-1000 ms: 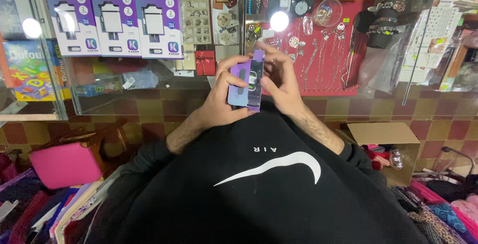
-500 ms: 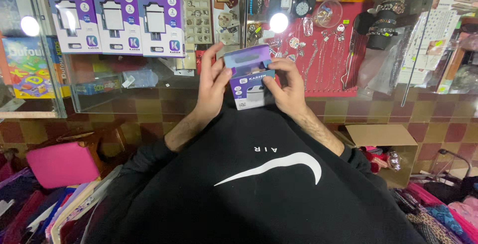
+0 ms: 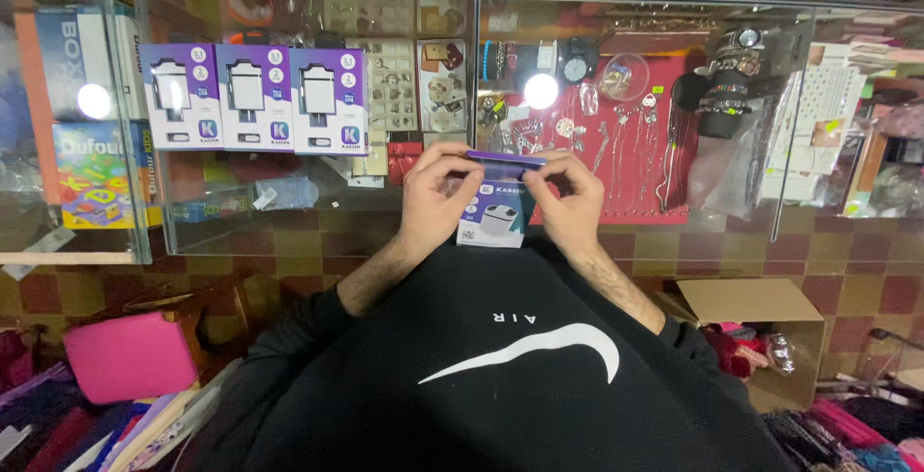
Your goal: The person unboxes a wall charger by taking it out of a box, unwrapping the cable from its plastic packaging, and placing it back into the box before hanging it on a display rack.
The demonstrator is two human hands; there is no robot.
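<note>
I hold a small purple and white charger box (image 3: pixel 494 214) in both hands above a glass display case (image 3: pixel 318 231). My left hand (image 3: pixel 438 198) grips its left side, fingers pinching the top flap. My right hand (image 3: pixel 573 203) grips the right side, fingertips on the same top edge. The box's front, with a picture of a white plug, faces me. Three matching purple boxes (image 3: pixel 255 99) lie side by side inside the case to the left.
The case holds jewellery on a red board (image 3: pixel 630 159), watches and bracelets on a black stand (image 3: pixel 727 87), and coloured boxes (image 3: pixel 91 174) at left. A pink stool (image 3: pixel 130 357) stands lower left, an open cardboard box (image 3: pixel 760 304) lower right.
The box was turned from edge-on to face me and lowered slightly. Both hands shifted to its top edge.
</note>
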